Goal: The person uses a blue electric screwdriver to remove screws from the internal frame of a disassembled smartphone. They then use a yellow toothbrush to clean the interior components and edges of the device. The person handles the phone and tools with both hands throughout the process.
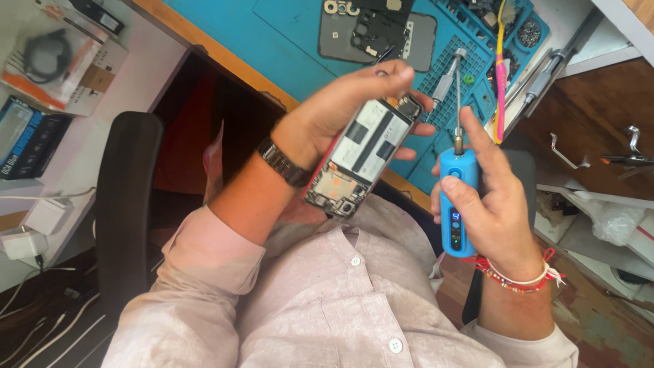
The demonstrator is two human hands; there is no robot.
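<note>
The left hand wraps around an opened smartphone with its back cover off, battery and circuit boards bare; thumb on top, fingertips curled under the far edge, so the phone sits tilted in mid-air above the lap, roughly at the middle of the view; a dark metal watch bands that wrist. The right hand grips a bright blue cylindrical electric screwdriver at 3 o'clock of the phone, index finger stretched up beside its thin steel bit; the bit stands apart from the phone, pointing toward 12 o'clock.

To do this well, I judge the phone should be steadied on the teal rubber repair mat at 12 o'clock rather than held free; the bit should sit square in a screw head before the button is pressed; light pressure, no slant. A grey removed back panel and a pink-and-yellow toothbrush lie on the mat; loose screws belong in its tray cells.
</note>
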